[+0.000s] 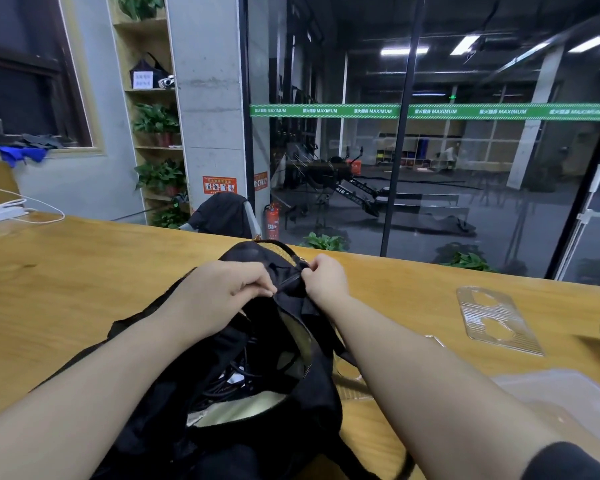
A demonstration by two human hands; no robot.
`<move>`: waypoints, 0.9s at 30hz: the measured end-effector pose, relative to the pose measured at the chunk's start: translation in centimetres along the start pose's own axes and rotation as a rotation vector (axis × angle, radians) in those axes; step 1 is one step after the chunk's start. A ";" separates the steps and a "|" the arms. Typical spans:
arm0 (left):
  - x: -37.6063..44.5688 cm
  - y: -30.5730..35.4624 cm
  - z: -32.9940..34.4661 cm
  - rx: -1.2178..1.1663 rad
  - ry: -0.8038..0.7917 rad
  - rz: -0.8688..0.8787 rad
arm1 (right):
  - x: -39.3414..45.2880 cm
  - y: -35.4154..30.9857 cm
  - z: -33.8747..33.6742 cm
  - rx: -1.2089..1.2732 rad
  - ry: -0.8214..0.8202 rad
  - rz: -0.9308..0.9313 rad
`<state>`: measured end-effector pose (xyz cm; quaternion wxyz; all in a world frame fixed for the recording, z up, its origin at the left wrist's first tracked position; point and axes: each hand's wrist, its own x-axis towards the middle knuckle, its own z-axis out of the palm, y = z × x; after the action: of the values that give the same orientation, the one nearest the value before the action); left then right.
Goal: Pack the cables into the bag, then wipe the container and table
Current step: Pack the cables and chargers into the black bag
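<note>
Black bag (267, 403) lies on the wooden table (66, 289), mouth open toward the camera, pale lining showing. Dark cables (229, 379) sit coiled inside it. Left hand (222, 289) pinches the bag's upper edge, fingers curled tight on the fabric. Right hand (323, 275) pinches the same edge just beside it, at the zipper line, fingers curled in. Clear plastic container (561, 400) stands on the table at right, near the right forearm. A clear ribbed lid (496, 320) lies flat farther back. White power strip (0, 214) with cord sits at far left.
</note>
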<state>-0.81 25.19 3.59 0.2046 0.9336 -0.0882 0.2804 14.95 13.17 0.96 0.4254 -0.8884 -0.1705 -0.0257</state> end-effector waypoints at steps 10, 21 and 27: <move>-0.5 1.5 0.4 -0.081 0.106 -0.004 | -1.7 1.2 -1.7 0.010 -0.021 -0.154; -0.5 1.9 0.8 -0.085 0.127 0.008 | -6.8 1.0 -3.2 -0.142 -0.113 -0.827; -1.7 2.8 -0.7 -0.138 0.070 -0.016 | -4.8 0.8 -2.7 -0.271 -0.029 -0.612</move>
<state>-3.36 23.06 4.13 0.2737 0.9076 -0.0925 0.3045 10.95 9.28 1.21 0.2736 -0.8448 -0.4302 -0.1621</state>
